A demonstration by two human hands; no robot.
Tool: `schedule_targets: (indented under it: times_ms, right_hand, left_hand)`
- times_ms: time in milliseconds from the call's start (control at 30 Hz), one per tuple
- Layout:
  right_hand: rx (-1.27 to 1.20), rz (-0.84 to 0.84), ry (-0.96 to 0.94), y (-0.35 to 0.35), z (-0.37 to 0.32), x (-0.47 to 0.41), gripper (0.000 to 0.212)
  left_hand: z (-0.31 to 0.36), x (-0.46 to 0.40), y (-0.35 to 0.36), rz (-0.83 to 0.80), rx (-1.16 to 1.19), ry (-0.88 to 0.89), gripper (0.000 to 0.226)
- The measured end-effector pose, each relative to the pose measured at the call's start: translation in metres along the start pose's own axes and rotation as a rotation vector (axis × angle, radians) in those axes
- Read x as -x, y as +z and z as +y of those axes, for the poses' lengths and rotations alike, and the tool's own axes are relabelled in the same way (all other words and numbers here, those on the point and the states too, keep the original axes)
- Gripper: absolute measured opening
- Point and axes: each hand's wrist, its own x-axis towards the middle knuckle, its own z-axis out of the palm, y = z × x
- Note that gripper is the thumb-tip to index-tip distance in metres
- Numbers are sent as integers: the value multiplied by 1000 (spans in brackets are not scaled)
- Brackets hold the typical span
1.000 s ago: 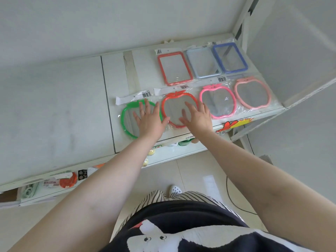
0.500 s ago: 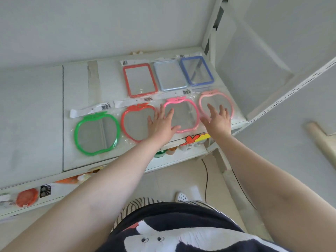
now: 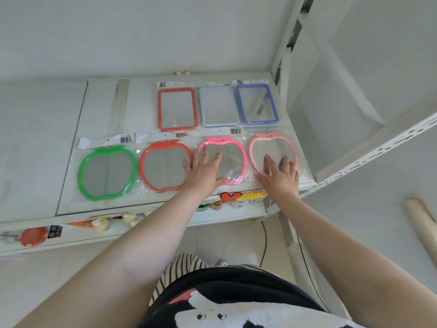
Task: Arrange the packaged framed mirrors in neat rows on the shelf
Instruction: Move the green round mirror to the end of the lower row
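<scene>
On the white shelf [image 3: 99, 110] lie two rows of packaged mirrors. The front row holds apple-shaped frames: green [image 3: 106, 172], red [image 3: 163, 165], hot pink [image 3: 233, 159] and pale pink [image 3: 274, 147]. The back row holds rectangular frames: red [image 3: 177, 108], light blue [image 3: 218, 106] and dark blue [image 3: 256, 104]. My left hand [image 3: 204, 172] lies flat with spread fingers on the hot pink mirror, its edge by the red one. My right hand [image 3: 280, 176] rests flat on the pale pink mirror's lower part.
A white upright post [image 3: 281, 55] and side panel close the shelf on the right. A lower shelf [image 3: 71, 237] below holds small goods, including an orange round item [image 3: 33, 236]. A pale wooden piece [image 3: 421, 223] lies on the floor at right.
Both hands moved right along the front row, from the green and red apple mirrors to the hot pink and pale pink ones. The view swung right too.
</scene>
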Motion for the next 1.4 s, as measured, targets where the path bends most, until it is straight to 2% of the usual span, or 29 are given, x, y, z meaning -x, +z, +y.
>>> schedule_targets:
  times_ms: [500,667,733,1000,1200,1333,1400]
  right_hand:
    - [-4,10,13,-6,-4,1,60]
    - [-39,210,5,-18,-19,-9,49]
    - [-58,233,-27,-27,-30,-26,50]
    - [-34,35,-361,-35,-124,-123,56]
    - [-14,-63,-409,-10,-165,-165,55]
    - [10,-58,-451,1,-170,-170,54]
    - [24,-48,-481,4,-170,-171,46]
  left_hand:
    - [0,1,0,33,2,3,77]
    - [-4,-11,-11,195,78,-23,60]
    - [-8,-23,-21,230,88,-48,55]
    - [-39,-89,-63,194,99,-172,54]
    - [-69,-121,-60,118,82,-276,51]
    - [-75,-124,-52,119,83,-269,48]
    - [-75,-123,-51,135,69,-259,49]
